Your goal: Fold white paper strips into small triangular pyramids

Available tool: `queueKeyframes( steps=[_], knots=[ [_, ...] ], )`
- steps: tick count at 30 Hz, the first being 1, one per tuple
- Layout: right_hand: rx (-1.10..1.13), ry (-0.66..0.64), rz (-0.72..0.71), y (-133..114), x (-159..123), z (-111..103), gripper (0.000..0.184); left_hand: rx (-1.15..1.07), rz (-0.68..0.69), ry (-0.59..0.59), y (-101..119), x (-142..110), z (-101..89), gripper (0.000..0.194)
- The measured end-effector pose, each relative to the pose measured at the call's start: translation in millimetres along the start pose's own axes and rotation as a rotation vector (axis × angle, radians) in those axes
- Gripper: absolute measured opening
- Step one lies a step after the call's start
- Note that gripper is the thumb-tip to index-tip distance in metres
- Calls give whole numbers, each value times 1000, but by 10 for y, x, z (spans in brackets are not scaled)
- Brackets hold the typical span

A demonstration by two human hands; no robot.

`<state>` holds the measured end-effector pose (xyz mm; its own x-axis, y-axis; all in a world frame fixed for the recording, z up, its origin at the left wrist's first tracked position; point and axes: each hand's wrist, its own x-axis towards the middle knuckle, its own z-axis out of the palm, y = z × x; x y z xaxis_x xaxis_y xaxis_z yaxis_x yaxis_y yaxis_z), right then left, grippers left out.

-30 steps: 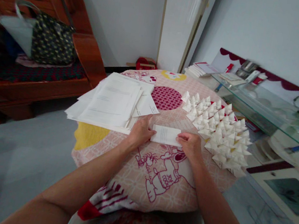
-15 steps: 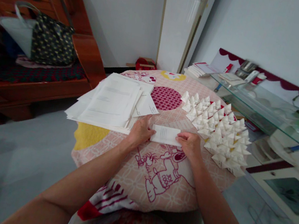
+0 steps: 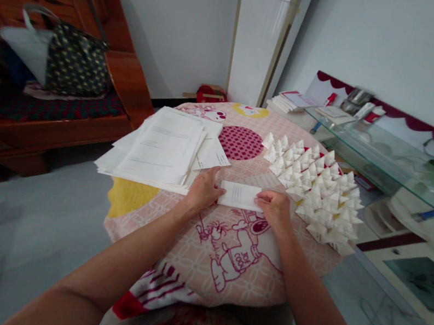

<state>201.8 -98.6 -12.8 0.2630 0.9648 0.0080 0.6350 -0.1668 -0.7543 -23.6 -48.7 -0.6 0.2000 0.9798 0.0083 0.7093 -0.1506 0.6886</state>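
A small white paper slip point(image 3: 240, 195) lies on a round table covered with a pink cartoon-print cloth point(image 3: 227, 253). My left hand point(image 3: 204, 189) pinches the slip's left end, fingers curled onto it. My right hand point(image 3: 276, 208) presses and pinches its right end. A spread stack of white printed sheets point(image 3: 163, 148) lies just left of my left hand. Several folded white paper triangles point(image 3: 315, 187) stand packed together to the right of my right hand.
A wooden bench point(image 3: 44, 100) with a patterned handbag point(image 3: 74, 58) stands at the left. A tall white appliance point(image 3: 258, 36) is against the back wall. A glass shelf point(image 3: 400, 160) with books and small items runs along the right. Grey floor surrounds the table.
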Motion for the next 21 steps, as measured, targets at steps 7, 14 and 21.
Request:
queueKeyframes(
  steps=[7,14,21],
  knots=[
    [-28,2,16,4,22,11,25,81,84,8,-36,49,32,54],
    [-67,1,21,6,45,24,26,58,518,32,-186,223,82,54],
    [-113,3,-5,3,64,20,26,70,686,-407,-74,266,-32,50]
  ],
)
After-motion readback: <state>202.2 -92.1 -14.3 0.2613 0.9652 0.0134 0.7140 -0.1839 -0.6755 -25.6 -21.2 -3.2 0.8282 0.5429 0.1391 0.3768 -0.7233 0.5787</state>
